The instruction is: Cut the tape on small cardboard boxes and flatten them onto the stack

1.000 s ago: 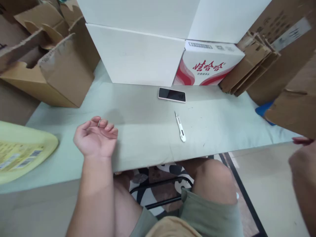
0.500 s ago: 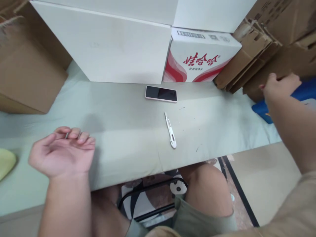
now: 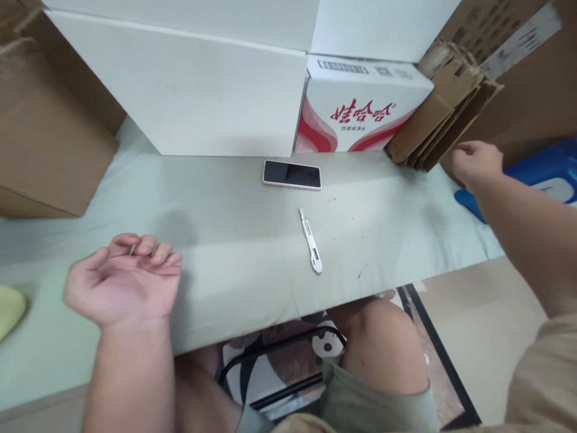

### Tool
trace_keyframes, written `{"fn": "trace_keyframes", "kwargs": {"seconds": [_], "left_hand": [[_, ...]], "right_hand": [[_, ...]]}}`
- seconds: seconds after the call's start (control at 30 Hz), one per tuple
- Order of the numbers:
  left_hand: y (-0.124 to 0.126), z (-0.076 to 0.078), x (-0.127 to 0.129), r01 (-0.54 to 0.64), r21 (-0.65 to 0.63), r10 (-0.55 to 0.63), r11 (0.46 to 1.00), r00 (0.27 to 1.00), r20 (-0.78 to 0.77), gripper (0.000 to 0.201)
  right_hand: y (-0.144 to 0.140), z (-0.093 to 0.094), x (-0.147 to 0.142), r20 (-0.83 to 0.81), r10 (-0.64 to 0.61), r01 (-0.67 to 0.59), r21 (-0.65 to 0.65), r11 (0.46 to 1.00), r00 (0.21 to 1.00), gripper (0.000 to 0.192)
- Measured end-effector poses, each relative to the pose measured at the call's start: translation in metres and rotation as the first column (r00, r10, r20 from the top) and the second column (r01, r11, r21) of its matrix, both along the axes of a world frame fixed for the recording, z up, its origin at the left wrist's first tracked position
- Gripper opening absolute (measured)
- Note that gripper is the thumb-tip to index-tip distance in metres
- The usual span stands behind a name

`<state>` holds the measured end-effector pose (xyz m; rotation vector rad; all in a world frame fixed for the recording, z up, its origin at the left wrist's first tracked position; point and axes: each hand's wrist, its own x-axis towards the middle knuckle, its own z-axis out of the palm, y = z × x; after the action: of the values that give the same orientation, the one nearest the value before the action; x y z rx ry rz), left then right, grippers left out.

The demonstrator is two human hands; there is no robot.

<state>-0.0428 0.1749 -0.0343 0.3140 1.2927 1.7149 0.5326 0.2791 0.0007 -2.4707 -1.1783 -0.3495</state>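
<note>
My left hand [image 3: 124, 281] rests palm up on the pale green table [image 3: 225, 207] near its front edge, fingers loosely curled, nothing in it. A white utility knife [image 3: 311, 240] lies to its right in the middle of the table, and beyond it a phone [image 3: 292, 174] lies face up. My right hand [image 3: 476, 161] is at the far right with its fingers curled in, next to a leaning stack of flattened brown cardboard [image 3: 444, 117] and in front of a large brown cardboard sheet [image 3: 518, 90]. I see nothing held in it.
Big white boxes [image 3: 180, 90] and a red-and-white carton [image 3: 360, 108] wall off the table's back. A brown box [image 3: 45, 156] stands at the left, a blue object [image 3: 547, 171] at the right, a yellow thing [image 3: 9, 304] at the left edge. My knees [image 3: 383, 343] are below the table.
My right hand came up from the lower right, reached the cardboard at the far right, then drew back slightly leftward. My left hand stayed palm up; the view shifted right.
</note>
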Motion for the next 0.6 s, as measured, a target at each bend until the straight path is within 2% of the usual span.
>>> {"fn": "trace_keyframes", "kwargs": {"seconds": [0.07,0.17,0.23,0.3,0.33,0.37,0.43,0.47,0.53,0.6], "left_hand": [[-0.005,0.002,-0.006,0.019,0.018,-0.019,1.0,0.999,0.035,0.023],[-0.014,0.007,-0.018,0.014,0.059,-0.018,0.998,0.997,0.074,0.024],[-0.02,0.009,-0.028,-0.012,0.085,0.003,0.996,0.995,0.103,0.022],[-0.026,0.009,-0.037,-0.033,0.112,0.015,0.993,0.988,0.152,0.019],[-0.028,0.008,-0.042,-0.041,0.131,0.017,0.991,0.983,0.184,0.018],[-0.03,0.007,-0.047,-0.049,0.153,0.015,0.987,0.976,0.216,0.018],[-0.032,0.003,-0.055,-0.069,0.205,0.011,0.976,0.963,0.27,0.019],[-0.033,0.001,-0.059,-0.076,0.224,0.007,0.972,0.956,0.292,0.019],[-0.033,-0.004,-0.065,-0.067,0.247,-0.015,0.967,0.949,0.316,0.02],[-0.031,-0.008,-0.069,-0.059,0.287,-0.037,0.956,0.947,0.319,0.02]], "right_hand": [[-0.011,0.016,-0.022,-0.065,0.03,-0.031,-0.007,1.0,0.997,0.036],[-0.018,0.035,-0.069,-0.106,0.195,-0.198,-0.014,0.98,0.975,0.034],[-0.014,0.041,-0.112,-0.11,0.335,-0.339,-0.023,0.941,0.936,0.03],[-0.006,0.039,-0.166,-0.113,0.495,-0.501,-0.025,0.865,0.861,0.026],[0.0,0.037,-0.197,-0.118,0.594,-0.6,-0.019,0.8,0.796,0.024],[0.005,0.034,-0.231,-0.129,0.715,-0.722,-0.004,0.692,0.687,0.024],[0.013,0.027,-0.304,-0.141,0.9,-0.908,0.018,0.419,0.413,0.024],[0.016,0.025,-0.343,-0.156,0.948,-0.959,0.022,0.284,0.277,0.026],[0.016,0.022,-0.421,-0.176,0.983,-0.997,0.038,0.07,0.062,0.03],[0.012,0.022,-0.493,-0.165,0.983,-0.995,0.065,-0.073,-0.083,0.034]]}}
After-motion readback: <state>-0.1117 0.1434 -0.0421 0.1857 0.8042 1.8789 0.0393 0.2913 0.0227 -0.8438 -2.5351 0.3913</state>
